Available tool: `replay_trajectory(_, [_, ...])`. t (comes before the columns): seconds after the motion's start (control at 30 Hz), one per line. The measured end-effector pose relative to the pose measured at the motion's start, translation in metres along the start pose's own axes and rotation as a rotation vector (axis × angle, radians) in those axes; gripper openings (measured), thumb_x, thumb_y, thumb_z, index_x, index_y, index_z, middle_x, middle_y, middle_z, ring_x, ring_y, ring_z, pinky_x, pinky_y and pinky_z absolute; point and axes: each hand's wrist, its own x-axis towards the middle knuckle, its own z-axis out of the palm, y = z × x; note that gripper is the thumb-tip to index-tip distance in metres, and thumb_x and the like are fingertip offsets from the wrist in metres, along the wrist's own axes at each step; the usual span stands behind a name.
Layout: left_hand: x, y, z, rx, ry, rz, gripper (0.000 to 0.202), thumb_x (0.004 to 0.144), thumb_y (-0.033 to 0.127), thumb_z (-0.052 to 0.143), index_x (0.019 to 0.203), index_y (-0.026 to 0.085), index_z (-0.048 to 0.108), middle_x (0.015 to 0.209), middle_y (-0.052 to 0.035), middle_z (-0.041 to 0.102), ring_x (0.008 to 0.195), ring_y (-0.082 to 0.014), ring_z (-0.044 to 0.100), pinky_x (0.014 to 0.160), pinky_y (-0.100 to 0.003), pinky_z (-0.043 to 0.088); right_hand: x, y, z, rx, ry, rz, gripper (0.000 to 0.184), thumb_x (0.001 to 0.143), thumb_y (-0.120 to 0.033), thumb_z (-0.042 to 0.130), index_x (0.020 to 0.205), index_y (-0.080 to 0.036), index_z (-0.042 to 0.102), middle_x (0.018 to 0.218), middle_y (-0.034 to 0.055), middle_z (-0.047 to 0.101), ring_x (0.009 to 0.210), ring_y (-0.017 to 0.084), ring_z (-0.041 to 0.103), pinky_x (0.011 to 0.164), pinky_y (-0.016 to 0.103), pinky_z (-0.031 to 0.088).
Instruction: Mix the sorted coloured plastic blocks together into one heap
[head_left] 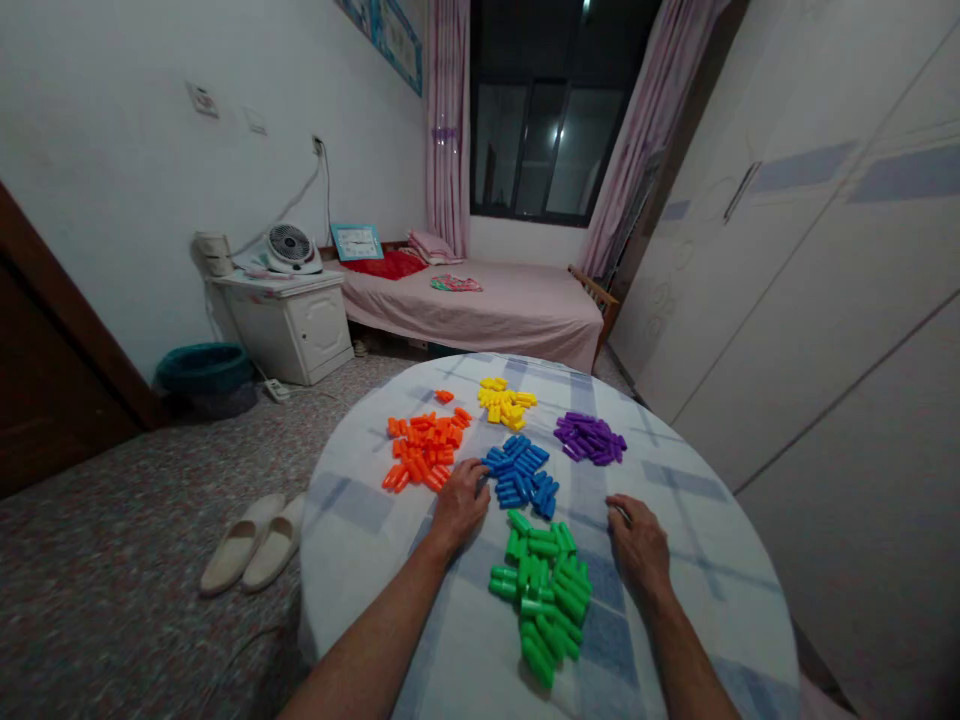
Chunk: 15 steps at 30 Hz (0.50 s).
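Blue, glossy tapered cylinders [523, 464] lie just beside the left hand [461, 500], thumb and forefinger apart; at four o'clock, the right hand [639, 542] curls over plaid tablecloth [360, 570], its grip unclear.

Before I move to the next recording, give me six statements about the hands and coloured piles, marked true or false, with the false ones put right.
1. The left hand is between the orange pieces and the blue pieces. True.
2. The right hand is to the right of the green pieces. True.
3. The blue pieces lie nearest the person's body. False: the green pieces do.
4. The yellow pieces lie to the left of the purple pieces. True.
5. The orange pieces lie to the right of the blue pieces. False: they lie to the left.
6. The purple pieces lie under the left hand. False: they lie apart from both hands.
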Motion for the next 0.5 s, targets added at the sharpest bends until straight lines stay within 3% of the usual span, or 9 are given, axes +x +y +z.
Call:
replay_trajectory(0.17, [-0.0017,0.0009,0.0015,-0.004,0.024,0.012,0.031,0.082,0.017,0.047,0.109,0.02,0.062,0.12,-0.0057,0.058,0.114,-0.0164,0.054,0.104,-0.036,0.047,0.003,0.0035,0.0013,-0.006,-0.02,0.016,0.045,0.079,-0.038,0.033,0.106,-0.018,0.064,0.122,0.0045,0.059,0.115,0.021,0.051,0.105,0.037,0.035])
replay_trajectory(0.5, [-0.0018,0.0057,-0.0027,-0.003,-0.033,-0.016,0.033,0.083,0.019,0.045,0.111,0.018,0.061,0.124,-0.0067,0.056,0.118,-0.0181,0.051,0.108,-0.038,0.044,0.0021,0.0024,0.0015,-0.035,0.007,-0.039,0.045,0.081,-0.035,0.034,0.107,-0.016,0.065,0.122,0.0057,0.059,0.114,0.019,0.051,0.103,0.035,0.036])
